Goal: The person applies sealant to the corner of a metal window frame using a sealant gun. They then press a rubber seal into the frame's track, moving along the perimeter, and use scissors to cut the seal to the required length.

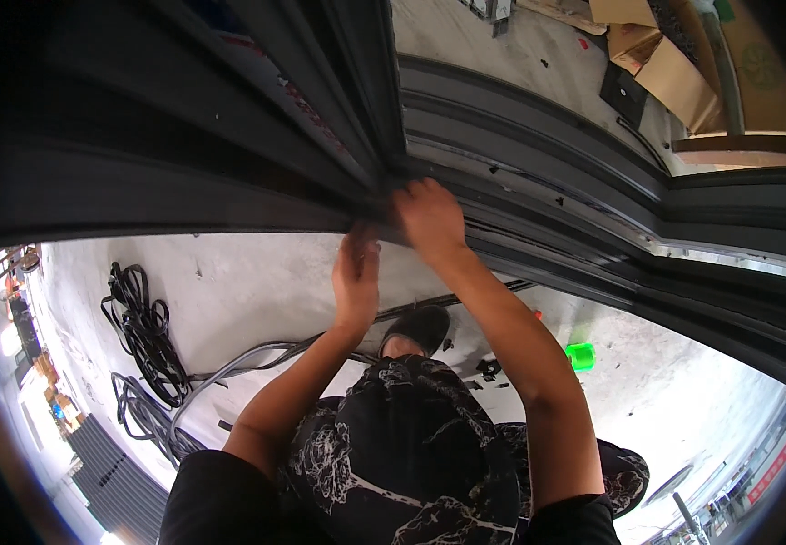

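In front of me is a large dark grey frame [538,195] of grooved profiles, which meet at a corner near the middle of the view. My right hand [431,218] is at that corner, its fingers curled together and blurred against the profile. Whatever the fingertips may hold is hidden. Just left of it and lower, my left hand [356,277] is raised to the near edge of the frame. Its fingers are bent together at that edge, with the tips blurred.
Black coiled strips [146,331] and grey strips [229,365] lie on the pale floor at the left. A bright green container [582,357] stands at the right, with small black pieces [489,369] near my foot. Cardboard boxes [679,82] are beyond the frame at the far right.
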A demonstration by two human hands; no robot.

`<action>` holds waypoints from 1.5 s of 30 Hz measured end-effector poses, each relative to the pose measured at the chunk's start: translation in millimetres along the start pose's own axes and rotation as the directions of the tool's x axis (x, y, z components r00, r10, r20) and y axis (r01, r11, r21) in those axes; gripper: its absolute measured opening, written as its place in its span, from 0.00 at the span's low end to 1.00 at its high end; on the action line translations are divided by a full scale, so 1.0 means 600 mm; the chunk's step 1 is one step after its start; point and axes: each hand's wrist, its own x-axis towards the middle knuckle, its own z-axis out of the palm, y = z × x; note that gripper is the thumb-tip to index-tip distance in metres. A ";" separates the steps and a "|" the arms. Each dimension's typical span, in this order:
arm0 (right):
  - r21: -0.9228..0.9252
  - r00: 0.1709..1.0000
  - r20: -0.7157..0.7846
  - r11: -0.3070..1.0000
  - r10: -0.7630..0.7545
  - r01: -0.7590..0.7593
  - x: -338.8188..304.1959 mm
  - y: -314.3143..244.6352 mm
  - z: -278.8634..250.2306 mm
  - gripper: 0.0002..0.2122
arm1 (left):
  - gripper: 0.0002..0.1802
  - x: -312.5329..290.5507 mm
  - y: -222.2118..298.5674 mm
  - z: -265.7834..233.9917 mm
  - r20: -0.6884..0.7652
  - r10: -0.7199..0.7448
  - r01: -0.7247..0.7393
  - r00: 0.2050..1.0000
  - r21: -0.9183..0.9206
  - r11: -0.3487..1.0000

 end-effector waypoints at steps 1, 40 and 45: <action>0.005 1.000 -0.017 1.000 0.004 -0.004 -0.002 -0.001 0.001 0.05 | 0.27 -0.005 -0.003 -0.003 0.038 0.024 -0.024 0.999 -0.002 1.000; 0.014 0.980 -0.198 1.000 0.030 -0.027 0.013 -0.021 0.055 0.02 | 0.14 0.004 -0.036 -0.048 0.099 -0.264 0.260 0.960 0.044 0.964; 0.097 0.974 -0.204 0.992 0.102 -0.083 0.017 -0.035 0.047 0.08 | 0.14 -0.001 -0.046 -0.062 0.049 -0.272 0.271 0.961 0.015 0.962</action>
